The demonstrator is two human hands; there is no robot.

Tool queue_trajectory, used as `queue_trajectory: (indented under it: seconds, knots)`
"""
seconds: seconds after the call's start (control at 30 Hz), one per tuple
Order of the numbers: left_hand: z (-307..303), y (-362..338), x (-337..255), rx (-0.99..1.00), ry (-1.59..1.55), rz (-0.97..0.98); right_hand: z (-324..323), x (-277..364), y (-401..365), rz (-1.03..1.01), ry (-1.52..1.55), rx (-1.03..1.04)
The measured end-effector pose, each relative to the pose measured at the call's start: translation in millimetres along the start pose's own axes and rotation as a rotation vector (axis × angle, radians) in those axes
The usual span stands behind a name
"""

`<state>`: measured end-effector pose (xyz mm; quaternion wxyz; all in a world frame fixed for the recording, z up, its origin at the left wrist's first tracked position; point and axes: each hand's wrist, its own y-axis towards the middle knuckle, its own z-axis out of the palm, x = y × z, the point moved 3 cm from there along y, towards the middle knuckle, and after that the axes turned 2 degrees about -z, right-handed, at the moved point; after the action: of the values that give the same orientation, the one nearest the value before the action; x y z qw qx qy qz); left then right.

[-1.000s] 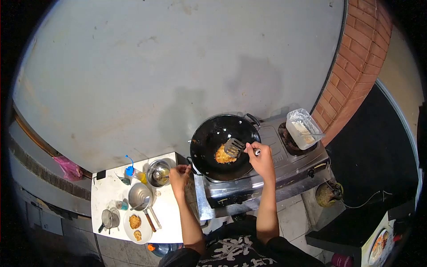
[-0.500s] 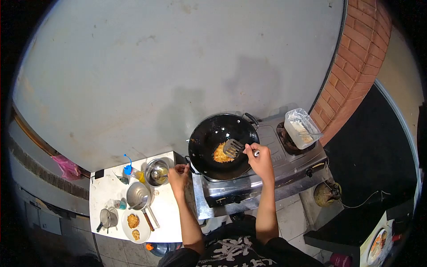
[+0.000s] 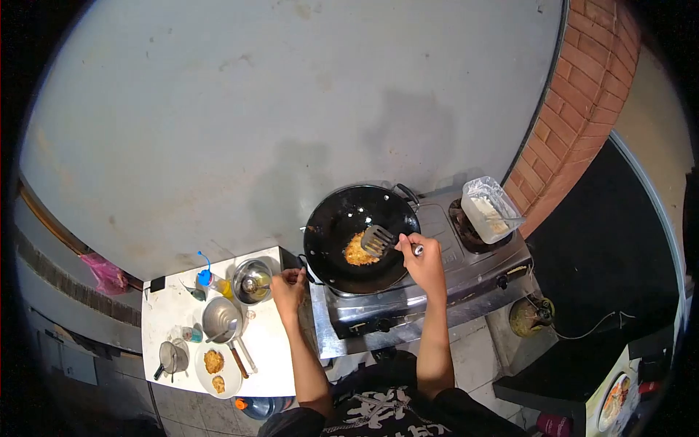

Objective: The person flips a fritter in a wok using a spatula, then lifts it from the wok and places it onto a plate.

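A black wok (image 3: 331,218) sits on the left burner of the stove, with a golden-brown fritter (image 3: 357,251) frying in its middle. My right hand (image 3: 422,255) is closed round the handle of a slotted spatula (image 3: 378,240). The spatula's dark head lies over the fritter's right side. At the wok's left side, my left hand (image 3: 289,284) has its fingers closed on the loop handle, partly hiding it.
On the right burner of the steel stove (image 3: 429,306) stands a plastic tub (image 3: 486,211) with white flour-like contents. The white table (image 3: 269,349) at left bears metal bowls (image 3: 252,280), a saucepan (image 3: 222,318), a strainer (image 3: 173,357), bottles, and a plate (image 3: 231,375) with two fritters.
The whole view has shifted slightly left. Both hands keep their holds, and the spatula stays over the fritter with hardly any visible movement.
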<state>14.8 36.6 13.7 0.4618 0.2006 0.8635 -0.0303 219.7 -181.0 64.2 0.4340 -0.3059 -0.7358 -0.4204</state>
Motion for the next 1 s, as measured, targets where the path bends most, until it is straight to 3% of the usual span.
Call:
queue_trajectory:
  seconds: [0.13, 0.27, 0.47, 0.93, 1.0]
  knots:
    - [5.8, -0.7, 8.3, 0.018, -0.032, -0.017, 2.3, -11.2, -0.4, -0.018, 0.068, -0.095]
    - [4.3, -1.7, 8.8, -0.044, -0.018, 0.047, 15.9, -14.6, -5.1, 0.122, 0.085, -0.113]
    - [6.2, 0.9, 11.4, 0.043, -0.053, -0.059, 38.5, -14.1, -19.5, 0.237, -0.017, -0.002]
    - [3.6, 0.5, 13.6, 0.112, -0.062, -0.061, 56.0, -40.9, -17.0, 0.151, -0.016, -0.044]
    - [5.0, 1.4, 17.4, 0.114, -0.072, -0.045, 56.5, -39.4, -15.5, 0.034, -0.043, -0.075]
